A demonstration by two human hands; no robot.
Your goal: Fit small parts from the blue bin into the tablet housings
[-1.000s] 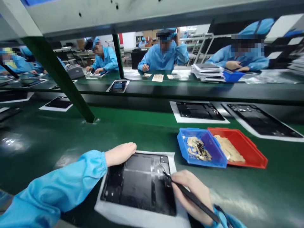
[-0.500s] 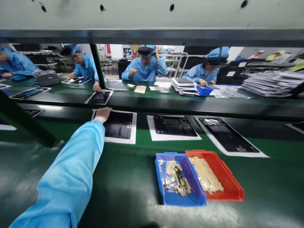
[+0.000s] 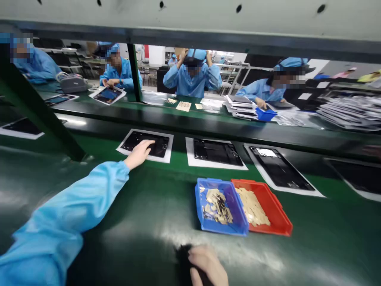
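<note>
Cannot tell, through blur and the cropped bottom edge, the grip of the bent right hand at a fuzzy black shape. Ahead of that hand, an open blue plastic bin of beige-and-black scraps beside a red plastic bin of beige pieces; left of the left hand, a slanting green post. Under the left hand's loosely spread fingers, partly hidden, a flat black rectangular panel on white paper.

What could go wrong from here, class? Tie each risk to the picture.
The left hand, over the dark panel, could smudge it or nudge it across its white sheet.

The dark object at the right hand, blurred, might catch the nearby blue tray, spilling its loose scraps.
</note>
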